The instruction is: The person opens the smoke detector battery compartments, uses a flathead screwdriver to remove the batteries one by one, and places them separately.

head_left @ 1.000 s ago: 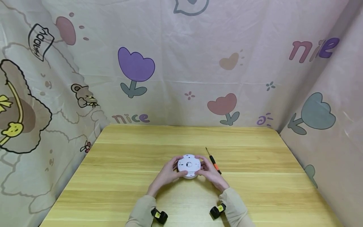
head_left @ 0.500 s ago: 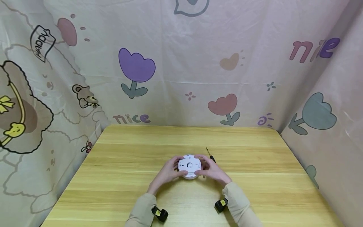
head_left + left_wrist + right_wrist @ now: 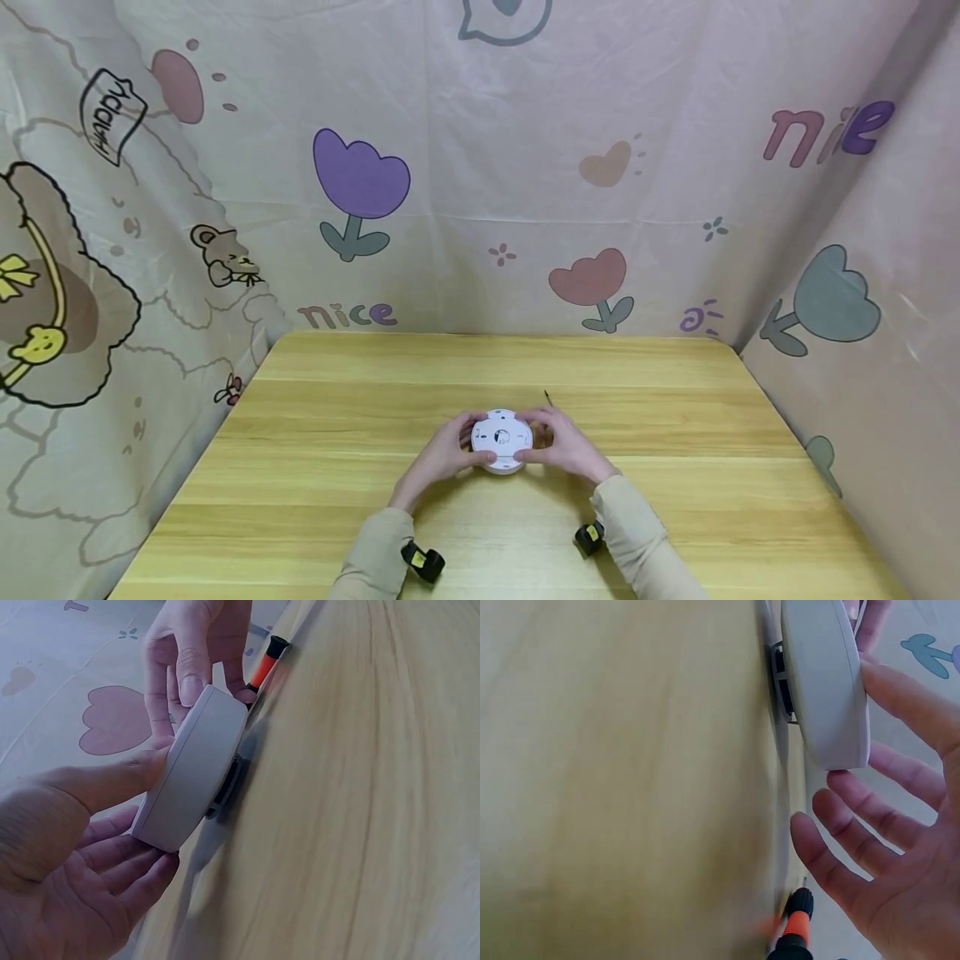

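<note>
A round white smoke detector (image 3: 502, 442) is held between both hands above the table, its flat printed face upward. My left hand (image 3: 442, 457) grips its left rim, thumb at the near edge and fingers round the far side and below. My right hand (image 3: 567, 450) pinches the right rim; its lower fingers are spread apart from it in the right wrist view. A dark slotted part (image 3: 782, 682) projects from the detector's underside. Beyond the right hand lies a black-and-orange screwdriver (image 3: 264, 671), mostly hidden in the head view, where only its tip shows.
The wooden table (image 3: 315, 433) reaches to a printed fabric curtain (image 3: 480, 167) at the back and both sides. Black wrist cameras (image 3: 423, 563) are strapped at the beige sleeves (image 3: 375, 554).
My right hand and forearm have shifted slightly right, now covering the screwdriver's handle in the head view. The smoke detector and left hand have hardly moved.
</note>
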### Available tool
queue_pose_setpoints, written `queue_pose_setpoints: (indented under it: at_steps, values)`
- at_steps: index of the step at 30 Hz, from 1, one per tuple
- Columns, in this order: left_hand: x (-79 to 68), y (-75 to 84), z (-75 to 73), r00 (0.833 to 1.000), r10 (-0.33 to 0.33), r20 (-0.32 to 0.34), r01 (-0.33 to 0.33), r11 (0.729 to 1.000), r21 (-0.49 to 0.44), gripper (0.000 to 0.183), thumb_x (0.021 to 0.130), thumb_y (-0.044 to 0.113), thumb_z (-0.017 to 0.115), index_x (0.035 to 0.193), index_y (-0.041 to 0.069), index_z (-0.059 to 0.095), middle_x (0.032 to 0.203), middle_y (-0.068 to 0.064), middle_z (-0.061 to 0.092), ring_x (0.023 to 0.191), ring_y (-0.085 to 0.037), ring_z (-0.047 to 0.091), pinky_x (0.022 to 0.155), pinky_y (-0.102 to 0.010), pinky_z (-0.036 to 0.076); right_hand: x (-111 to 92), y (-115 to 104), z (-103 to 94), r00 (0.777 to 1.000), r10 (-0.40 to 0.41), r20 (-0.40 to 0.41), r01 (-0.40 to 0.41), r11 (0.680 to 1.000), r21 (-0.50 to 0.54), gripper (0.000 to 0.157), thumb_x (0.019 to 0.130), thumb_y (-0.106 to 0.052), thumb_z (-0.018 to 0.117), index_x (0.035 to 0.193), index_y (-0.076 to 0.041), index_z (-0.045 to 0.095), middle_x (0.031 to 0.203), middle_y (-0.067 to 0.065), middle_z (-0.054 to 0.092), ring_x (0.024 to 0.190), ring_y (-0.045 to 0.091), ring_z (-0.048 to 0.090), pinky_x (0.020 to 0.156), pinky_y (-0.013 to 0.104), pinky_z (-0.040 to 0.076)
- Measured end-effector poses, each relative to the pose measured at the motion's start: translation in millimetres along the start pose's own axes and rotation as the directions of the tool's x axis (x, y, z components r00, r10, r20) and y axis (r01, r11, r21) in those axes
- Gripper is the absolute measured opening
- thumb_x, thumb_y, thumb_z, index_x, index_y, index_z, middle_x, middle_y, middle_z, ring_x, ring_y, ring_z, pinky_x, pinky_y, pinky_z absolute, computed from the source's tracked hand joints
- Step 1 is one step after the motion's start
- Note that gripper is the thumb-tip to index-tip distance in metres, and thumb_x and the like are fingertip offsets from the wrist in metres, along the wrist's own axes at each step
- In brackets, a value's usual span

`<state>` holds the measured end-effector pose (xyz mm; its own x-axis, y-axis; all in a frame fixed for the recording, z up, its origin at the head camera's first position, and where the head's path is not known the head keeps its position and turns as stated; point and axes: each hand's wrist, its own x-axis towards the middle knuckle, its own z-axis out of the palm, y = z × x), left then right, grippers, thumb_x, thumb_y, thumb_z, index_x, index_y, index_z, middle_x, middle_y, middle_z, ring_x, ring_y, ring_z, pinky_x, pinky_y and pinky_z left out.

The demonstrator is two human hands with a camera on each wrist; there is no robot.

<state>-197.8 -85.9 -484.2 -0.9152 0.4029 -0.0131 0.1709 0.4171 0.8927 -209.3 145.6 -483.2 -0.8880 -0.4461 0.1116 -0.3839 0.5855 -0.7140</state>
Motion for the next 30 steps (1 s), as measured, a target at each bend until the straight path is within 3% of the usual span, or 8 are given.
queue_pose_setpoints:
  at_steps: [6, 11, 21, 25, 30]
  values:
    - [0.1, -0.9, 0.6, 1.0, 0.0, -0.016, 0.0, 1.0, -0.006, 0.069, 0.068, 0.028, 0.075, 0.125, 0.006, 0.044, 0.131, -0.017, 0.047, 0.122, -0.03, 0.045, 0.103, -0.041, 0.039, 1.7, -0.9, -0.9, 1.0, 0.016, 0.026, -0.016, 1.0, -0.01, 0.064, 0.064, -0.039, 0.076, 0.12, -0.017, 0.053, 0.093, -0.003, 0.059, 0.08, 0.015, 0.055, 0.067, 0.025, 0.048]
    - [0.8, 0.4, 0.3, 1.0, -0.002, -0.011, 0.002, 1.0, -0.009, 0.068, 0.066, 0.026, 0.076, 0.123, 0.006, 0.045, 0.13, -0.017, 0.048, 0.121, -0.03, 0.046, 0.102, -0.04, 0.039, 3.9, 1.7, 0.5, 0.999, 0.008, 0.042, -0.008, 1.0, -0.008, 0.063, 0.061, -0.041, 0.077, 0.115, -0.019, 0.052, 0.094, -0.003, 0.056, 0.081, 0.014, 0.052, 0.068, 0.027, 0.047]
    - [1.6, 1.6, -1.4, 1.0, 0.005, 0.013, -0.005, 1.0, 0.011, 0.065, 0.068, 0.024, 0.075, 0.122, 0.006, 0.044, 0.129, -0.017, 0.048, 0.122, -0.031, 0.045, 0.103, -0.041, 0.039, 9.4, 4.4, 1.1, 0.998, -0.016, 0.062, 0.016, 1.0, 0.007, 0.061, 0.059, -0.038, 0.079, 0.109, -0.019, 0.05, 0.092, -0.003, 0.054, 0.077, 0.011, 0.051, 0.064, 0.02, 0.047]
    - [2.0, -0.5, -2.5, 1.0, 0.02, 0.021, -0.02, 1.0, 0.017, 0.065, 0.068, 0.025, 0.075, 0.122, 0.006, 0.044, 0.129, -0.016, 0.049, 0.122, -0.03, 0.045, 0.103, -0.042, 0.038, 8.3, 3.0, 1.0, 0.998, -0.028, 0.051, 0.028, 1.0, 0.001, 0.062, 0.059, -0.041, 0.079, 0.11, -0.02, 0.05, 0.094, -0.003, 0.054, 0.082, 0.011, 0.052, 0.069, 0.023, 0.048]
    - [2.2, -1.8, -3.1, 0.999, 0.031, 0.021, -0.031, 0.999, 0.029, 0.065, 0.069, 0.026, 0.074, 0.122, 0.006, 0.043, 0.129, -0.016, 0.049, 0.122, -0.03, 0.045, 0.104, -0.042, 0.037, 7.0, 3.6, 2.7, 0.997, -0.079, 0.001, 0.079, 0.993, -0.087, 0.066, 0.059, -0.047, 0.077, 0.114, -0.02, 0.053, 0.112, -0.004, 0.052, 0.092, 0.011, 0.051, 0.083, 0.034, 0.047]
